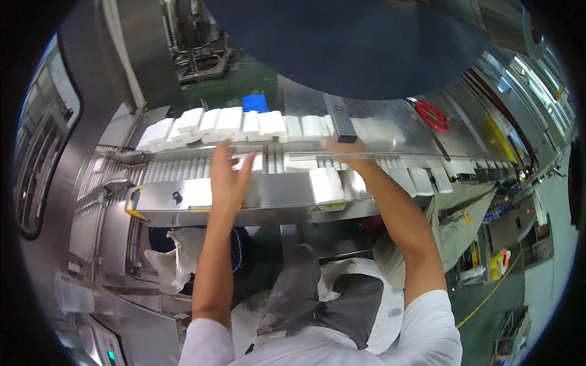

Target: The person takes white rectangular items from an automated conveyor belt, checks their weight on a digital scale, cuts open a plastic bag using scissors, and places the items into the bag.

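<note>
Over the roller conveyor (183, 171) my left hand (229, 177) is raised, its thumb and fingers apart with nothing between them. A white pack (256, 163) lies on the rollers just beside it. My right hand (345, 149) reaches to the far side of the conveyor, by the end of a dark metal bar (343, 119); blur and the bar hide its fingers. Near it another white pack (300, 165) sits on the rollers. White flat packs (210, 122), like folded tissue, stand in a leaning row along the metal ledge behind. One more white pack (326, 185) rests over the conveyor's near edge.
A blue block (255, 103) is behind the row. Red-handled scissors (431, 116) lie on the steel table at the right. Several white packs (421, 181) overhang the near edge at right, above a pale sack (467, 213). A large dark round panel (354, 43) hangs overhead.
</note>
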Available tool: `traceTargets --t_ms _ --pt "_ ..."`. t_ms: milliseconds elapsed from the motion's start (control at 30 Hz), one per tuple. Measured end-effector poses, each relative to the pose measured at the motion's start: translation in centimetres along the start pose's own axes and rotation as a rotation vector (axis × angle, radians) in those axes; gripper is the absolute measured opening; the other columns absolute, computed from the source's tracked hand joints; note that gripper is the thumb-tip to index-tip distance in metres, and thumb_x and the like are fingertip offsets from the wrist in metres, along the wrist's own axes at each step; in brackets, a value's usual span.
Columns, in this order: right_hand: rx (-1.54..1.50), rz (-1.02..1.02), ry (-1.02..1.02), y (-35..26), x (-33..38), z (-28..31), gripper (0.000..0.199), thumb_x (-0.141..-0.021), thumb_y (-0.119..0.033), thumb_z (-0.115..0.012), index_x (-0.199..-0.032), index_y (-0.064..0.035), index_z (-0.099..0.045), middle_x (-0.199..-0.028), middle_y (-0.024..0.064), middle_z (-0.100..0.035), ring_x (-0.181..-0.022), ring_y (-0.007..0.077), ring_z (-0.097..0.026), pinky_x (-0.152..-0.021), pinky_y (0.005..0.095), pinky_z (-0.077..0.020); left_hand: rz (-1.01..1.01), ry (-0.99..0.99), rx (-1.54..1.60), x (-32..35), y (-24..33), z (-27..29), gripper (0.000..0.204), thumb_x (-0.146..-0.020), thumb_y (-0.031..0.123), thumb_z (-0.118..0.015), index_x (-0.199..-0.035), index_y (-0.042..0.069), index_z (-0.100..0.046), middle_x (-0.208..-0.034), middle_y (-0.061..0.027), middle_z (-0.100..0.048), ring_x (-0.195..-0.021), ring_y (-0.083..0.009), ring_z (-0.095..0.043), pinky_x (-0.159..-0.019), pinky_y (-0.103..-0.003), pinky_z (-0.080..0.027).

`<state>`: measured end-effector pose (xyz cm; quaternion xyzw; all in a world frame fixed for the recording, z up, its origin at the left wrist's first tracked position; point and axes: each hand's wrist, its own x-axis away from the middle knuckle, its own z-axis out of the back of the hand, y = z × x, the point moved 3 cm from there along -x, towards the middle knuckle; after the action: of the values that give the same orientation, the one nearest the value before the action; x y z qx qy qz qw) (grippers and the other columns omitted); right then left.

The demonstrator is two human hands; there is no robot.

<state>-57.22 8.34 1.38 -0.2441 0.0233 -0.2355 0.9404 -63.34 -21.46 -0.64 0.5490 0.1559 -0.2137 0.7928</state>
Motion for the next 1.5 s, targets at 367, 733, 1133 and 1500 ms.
traceTargets --t_ms 367,733,1133,1500 --pt "0.111 0.551 0.13 -6.9 -0.3 -8.0 0.021 -0.085 -0.017 -0.063 -0.096 -0.0023 -0.073 -0.1 0.021 -0.071 -0.1 0.0411 -0.067 -0.089 0.0503 -0.0538 0.237 -0.039 0.282 15.2 0.9 7.0 0.032 -0.101 0.006 -0.064 -0.132 0.001 -0.056 -0.116 -0.0081 -0.066 -0.104 -0.0141 -0.065 -0.093 -0.026 -0.05" --pt "0.068 0.276 -0.008 -9.2 -4.7 -16.7 0.06 -0.101 -0.05 -0.048 -0.112 0.0038 -0.074 -0.121 0.0273 -0.069 -0.118 0.0431 -0.065 -0.105 0.0511 -0.0481 0.403 -0.053 -0.046 21.4 4.1 19.3 0.024 -0.097 0.001 -0.065 -0.121 0.0 -0.061 -0.105 -0.008 -0.068 -0.09 -0.0135 -0.066 -0.079 -0.027 -0.054" --pt "-0.032 -0.026 0.047 -9.8 -5.1 -16.6 0.047 -0.08 -0.036 -0.068 -0.109 -0.0001 -0.076 -0.118 0.0231 -0.073 -0.114 0.0377 -0.069 -0.098 0.0456 -0.0547 0.177 -0.433 -0.026 18.3 -0.5 15.2 0.019 -0.094 0.002 -0.068 -0.111 0.001 -0.06 -0.096 -0.0082 -0.068 -0.082 -0.0156 -0.068 -0.072 -0.03 -0.056" --pt "-0.917 0.362 0.005 -14.9 5.3 -10.2 0.056 -0.083 -0.03 -0.081 -0.122 0.0015 -0.057 -0.114 0.0206 -0.069 -0.111 0.0294 -0.067 -0.095 0.04 -0.0533 0.378 -0.379 0.549 18.0 -5.7 14.2 0.079 -0.096 0.054 -0.069 -0.152 0.008 -0.038 -0.142 -0.0138 -0.055 -0.126 -0.0273 -0.061 -0.106 -0.04 -0.049"
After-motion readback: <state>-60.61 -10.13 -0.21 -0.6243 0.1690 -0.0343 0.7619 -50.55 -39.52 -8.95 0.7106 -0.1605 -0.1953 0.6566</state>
